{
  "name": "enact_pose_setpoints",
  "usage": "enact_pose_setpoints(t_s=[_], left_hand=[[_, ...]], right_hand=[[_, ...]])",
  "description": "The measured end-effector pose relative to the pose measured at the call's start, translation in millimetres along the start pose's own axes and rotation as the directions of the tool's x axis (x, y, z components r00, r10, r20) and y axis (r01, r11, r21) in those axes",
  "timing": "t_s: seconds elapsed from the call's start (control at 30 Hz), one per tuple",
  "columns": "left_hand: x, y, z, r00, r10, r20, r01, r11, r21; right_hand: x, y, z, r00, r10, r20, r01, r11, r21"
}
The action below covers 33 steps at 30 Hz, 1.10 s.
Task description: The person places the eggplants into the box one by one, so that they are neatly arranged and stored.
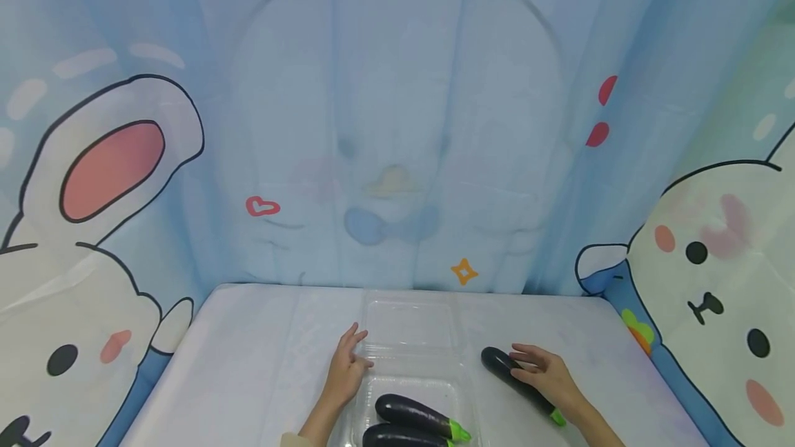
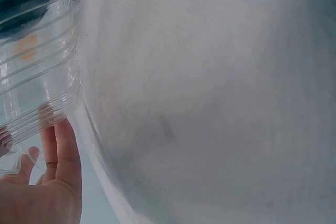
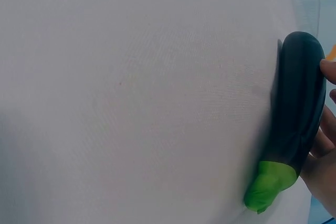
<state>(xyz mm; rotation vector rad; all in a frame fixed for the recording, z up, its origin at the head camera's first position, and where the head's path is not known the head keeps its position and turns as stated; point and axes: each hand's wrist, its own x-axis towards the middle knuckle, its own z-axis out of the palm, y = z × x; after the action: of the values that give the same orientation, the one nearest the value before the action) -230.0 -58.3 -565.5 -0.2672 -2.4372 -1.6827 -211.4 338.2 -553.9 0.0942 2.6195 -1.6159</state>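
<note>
On the white tabletop, an open clear plastic clamshell box has its lid folded back to the far side. Two dark eggplants with green stem ends lie inside: an upper eggplant and a lower eggplant, cut off by the frame. My left hand is at the box's left edge, fingers extended; in the left wrist view its fingertips overlap the ridged plastic wall. Right of the box lies another eggplant, green end toward me. My right hand is over it, its loosely extended fingers at the eggplant's side.
A white cloth covers the table, its far edge close to a light blue curtain. Printed cartoon rabbits show on the curtain at the left and right.
</note>
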Motion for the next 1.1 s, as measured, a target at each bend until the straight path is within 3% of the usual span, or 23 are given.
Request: enact_pose_setpoints(t_s=[0.43, 0.73, 1.1], left_hand=[[0.6, 2.9, 0.6, 1.000, 0.009, -0.007, -0.009, 1.000, -0.006], [-0.8, 2.0, 0.6, 1.000, 0.007, -0.004, -0.007, 1.000, -0.003], [-0.6, 2.0, 1.3, 1.000, -0.003, -0.001, 0.003, 1.000, -0.006]], right_hand=[[-0.8, -12.7, -0.9, 0.999, -0.019, -0.028, 0.018, 0.999, -0.034], [-4.2, -41.9, 7.0, 0.997, -0.079, -0.004, 0.078, 0.996, -0.046], [-9.5, -84.5, 20.6, 0.979, -0.196, 0.060, 0.197, 0.980, -0.008]])
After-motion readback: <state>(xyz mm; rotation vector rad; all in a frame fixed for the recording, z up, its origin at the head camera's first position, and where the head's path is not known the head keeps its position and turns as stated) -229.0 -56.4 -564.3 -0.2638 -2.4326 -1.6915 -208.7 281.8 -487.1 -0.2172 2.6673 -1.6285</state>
